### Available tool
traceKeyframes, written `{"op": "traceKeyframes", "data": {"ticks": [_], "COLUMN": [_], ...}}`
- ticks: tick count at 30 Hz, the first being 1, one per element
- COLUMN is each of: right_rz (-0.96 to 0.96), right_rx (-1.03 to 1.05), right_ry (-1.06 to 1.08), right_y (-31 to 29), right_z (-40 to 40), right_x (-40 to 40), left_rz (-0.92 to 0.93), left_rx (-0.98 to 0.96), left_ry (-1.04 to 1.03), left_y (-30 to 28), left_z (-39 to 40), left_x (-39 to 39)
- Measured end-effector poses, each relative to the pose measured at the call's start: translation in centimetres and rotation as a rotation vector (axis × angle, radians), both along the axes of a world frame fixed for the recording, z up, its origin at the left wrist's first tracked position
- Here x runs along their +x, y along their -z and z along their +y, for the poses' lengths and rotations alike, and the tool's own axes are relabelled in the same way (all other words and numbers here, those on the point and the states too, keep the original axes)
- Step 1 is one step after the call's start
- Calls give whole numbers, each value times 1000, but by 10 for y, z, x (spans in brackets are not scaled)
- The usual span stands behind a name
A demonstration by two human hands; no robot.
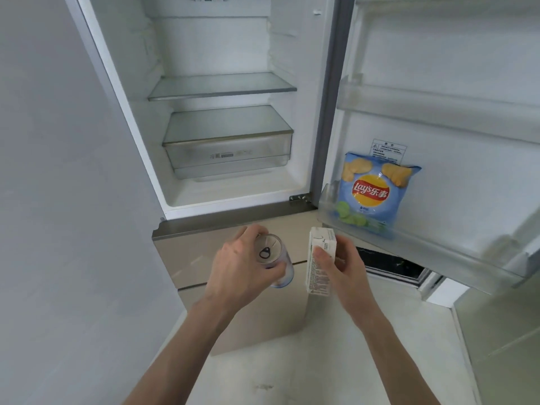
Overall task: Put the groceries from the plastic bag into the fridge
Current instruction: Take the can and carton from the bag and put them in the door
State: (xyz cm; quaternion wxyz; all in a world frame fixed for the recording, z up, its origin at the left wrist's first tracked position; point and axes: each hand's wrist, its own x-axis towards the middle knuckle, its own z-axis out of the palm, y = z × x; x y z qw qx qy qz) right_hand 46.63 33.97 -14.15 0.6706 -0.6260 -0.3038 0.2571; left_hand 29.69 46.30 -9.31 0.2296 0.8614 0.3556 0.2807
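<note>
Left hand (242, 267) gripping drink can (273, 260), right hand (340, 266) clasping small carton (320, 260), before open fridge (222, 89); Lay's crisps bag (374, 194) already in lowest door shelf (423, 252); next, probably shelving both upright.

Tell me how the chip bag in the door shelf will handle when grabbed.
The chip bag looks puffed, so probably light and crushable. It stands leaning on the door, so it may flop forward. Its glossy film could slip.
</note>
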Motion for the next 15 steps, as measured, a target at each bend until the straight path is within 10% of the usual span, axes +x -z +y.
{"op": "traceKeyframes", "data": {"ticks": [15], "right_rz": [-12], "right_rx": [44], "right_ry": [412], "right_y": [7], "right_z": [7], "right_x": [67], "left_rz": [8], "left_rx": [-14], "left_ry": [315], "left_y": [1], "left_z": [46], "left_x": [105]}}
